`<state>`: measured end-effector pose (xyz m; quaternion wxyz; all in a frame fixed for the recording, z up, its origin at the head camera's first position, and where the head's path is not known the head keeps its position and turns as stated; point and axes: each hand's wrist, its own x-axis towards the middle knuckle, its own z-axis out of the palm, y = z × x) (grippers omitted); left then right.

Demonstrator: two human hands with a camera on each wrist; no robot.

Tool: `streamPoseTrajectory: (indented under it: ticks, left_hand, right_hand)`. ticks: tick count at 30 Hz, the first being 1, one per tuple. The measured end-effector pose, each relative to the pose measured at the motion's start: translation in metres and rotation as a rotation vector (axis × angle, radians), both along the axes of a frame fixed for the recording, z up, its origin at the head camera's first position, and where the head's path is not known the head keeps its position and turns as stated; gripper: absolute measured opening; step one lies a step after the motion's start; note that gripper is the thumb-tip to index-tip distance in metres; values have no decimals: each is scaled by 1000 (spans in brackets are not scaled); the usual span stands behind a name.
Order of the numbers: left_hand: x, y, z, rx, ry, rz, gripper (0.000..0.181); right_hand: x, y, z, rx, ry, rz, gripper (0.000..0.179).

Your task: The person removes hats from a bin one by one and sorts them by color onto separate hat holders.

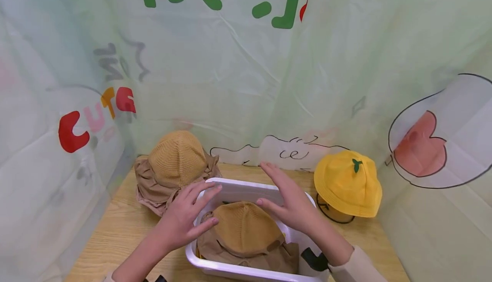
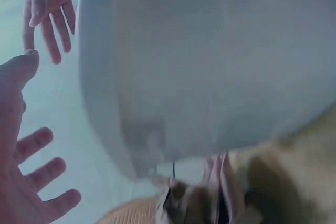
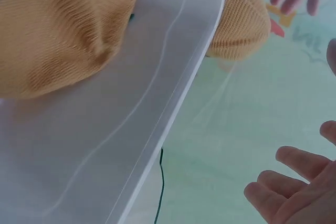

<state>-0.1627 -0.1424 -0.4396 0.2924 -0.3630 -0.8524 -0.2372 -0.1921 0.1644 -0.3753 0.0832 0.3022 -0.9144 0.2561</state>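
Observation:
A white plastic bin [image 1: 250,272] stands before me with a tan knitted hat [image 1: 246,226] in it, its brown cloth brim spread along the near side. My left hand [image 1: 190,213] hovers by the bin's left rim, fingers spread and holding nothing. Over the right part of the bin, my right hand [image 1: 292,201] is held with straight fingers, likewise holding nothing. In the right wrist view, the hat's knitted crown [image 3: 68,30] lies inside the bin wall, with the right hand [image 3: 299,187] outside the rim. The left wrist view shows the bin's outer side [image 2: 210,66] beside the relaxed left hand [image 2: 26,161].
Another tan hat [image 1: 177,158] with a brown brim sits at the back left of the wooden table [image 1: 115,239]. A yellow hat [image 1: 347,183] with a green sprout rests on a wire stand [image 1: 334,218] at the right. Printed cloth [image 1: 230,81] encloses the back and sides.

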Motion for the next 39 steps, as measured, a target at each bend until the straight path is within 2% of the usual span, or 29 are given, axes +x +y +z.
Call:
streamPoseTrajectory:
  ticks: [5, 9, 12, 16, 19, 23, 29, 34, 39]
  left_hand:
    - [8, 20, -14, -23, -32, -25, 65]
    - [13, 32, -25, -96, -66, -2, 65]
    - [16, 39, -30, -136, -125, 13, 68]
    - [18, 46, -33, -160, -176, 38, 73]
    - [20, 49, -32, -155, -175, 44, 73]
    - [22, 58, -31, -158, -179, 45, 67]
    - [22, 75, -34, -213, -227, 56, 65]
    - [20, 86, -36, -272, -277, 48, 66]
    - [18, 92, -35, -336, -349, 75, 68]
  right_hand:
    - [25, 23, -7, 47, 17, -51, 88]
    - [42, 37, -20, 52, 41, -73, 94]
    - [50, 45, -32, 72, 100, -72, 98]
    - [57, 53, -48, 86, 110, -80, 100]
    - [61, 58, -59, 69, 75, -94, 100]
    - [67, 63, -74, 66, 77, -114, 100]
    - [74, 70, -88, 75, 92, -162, 105]
    - [77, 75, -96, 89, 159, -178, 113]
    - [77, 77, -104, 155, 223, -188, 118]
